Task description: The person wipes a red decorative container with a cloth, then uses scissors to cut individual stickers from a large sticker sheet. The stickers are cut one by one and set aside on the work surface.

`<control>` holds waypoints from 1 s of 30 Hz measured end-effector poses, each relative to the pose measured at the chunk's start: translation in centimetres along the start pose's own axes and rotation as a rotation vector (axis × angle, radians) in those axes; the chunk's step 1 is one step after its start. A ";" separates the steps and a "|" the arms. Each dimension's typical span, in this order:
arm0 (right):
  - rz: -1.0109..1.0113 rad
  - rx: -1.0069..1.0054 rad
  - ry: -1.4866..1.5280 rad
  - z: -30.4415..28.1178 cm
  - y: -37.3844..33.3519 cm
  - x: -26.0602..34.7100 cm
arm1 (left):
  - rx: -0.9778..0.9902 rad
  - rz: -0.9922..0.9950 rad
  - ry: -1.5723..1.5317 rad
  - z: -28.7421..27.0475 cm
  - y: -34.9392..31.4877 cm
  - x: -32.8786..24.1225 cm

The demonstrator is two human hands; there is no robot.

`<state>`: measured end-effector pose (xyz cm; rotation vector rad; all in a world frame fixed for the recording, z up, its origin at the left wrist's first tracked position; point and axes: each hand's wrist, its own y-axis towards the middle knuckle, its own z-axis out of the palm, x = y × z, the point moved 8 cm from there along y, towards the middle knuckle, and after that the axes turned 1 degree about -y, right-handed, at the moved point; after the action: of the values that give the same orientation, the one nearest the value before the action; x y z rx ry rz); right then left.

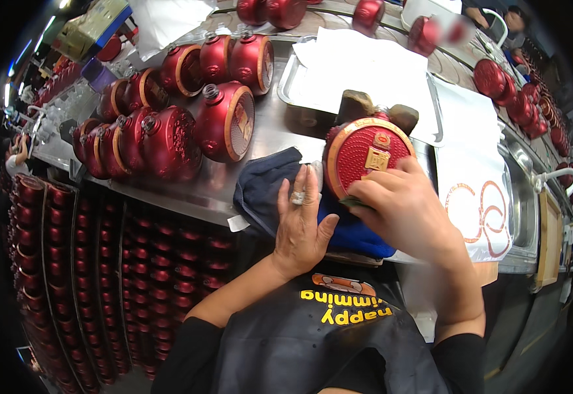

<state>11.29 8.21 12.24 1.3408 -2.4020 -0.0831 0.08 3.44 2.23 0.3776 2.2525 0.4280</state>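
A round, flat-sided red bottle (353,157) with an orange band round its rim and gold labels on its studded face leans tilted in front of me. Two worn dark blocks (404,118) stand behind it. My right hand (398,200) is closed in a pinch at the lower part of that face. A small dark green flat piece (349,202) shows between its fingertips; its kind is unclear. My left hand (299,226), wearing a ring, lies with fingers stretched over a dark blue cloth (260,187), left of the bottle. Brighter blue cloth (365,240) lies under the bottle.
Several red bottles (171,144) stand to the left on the metal table. White sheets (365,59) cover a metal tray behind. On the right, orange ring-shaped strips (493,217) lie on white backing near a sink (523,190). Racks of red bottles (168,262) fill the lower left.
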 end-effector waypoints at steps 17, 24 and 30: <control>0.567 -0.478 0.215 -2.7 -1.5 -4.8 | 0.031 -0.002 -0.054 0.7 -0.4 0.6; 0.807 -0.741 0.285 4.6 -13.3 -6.9 | 0.092 0.249 0.234 0.9 -1.1 -2.0; 0.801 -0.850 0.565 4.5 -12.6 -8.8 | 0.078 0.166 0.035 -0.7 1.2 -0.1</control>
<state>23.96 8.07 2.44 -0.0173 -1.8653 -0.3846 -0.23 4.34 3.30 0.6053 2.2856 0.4361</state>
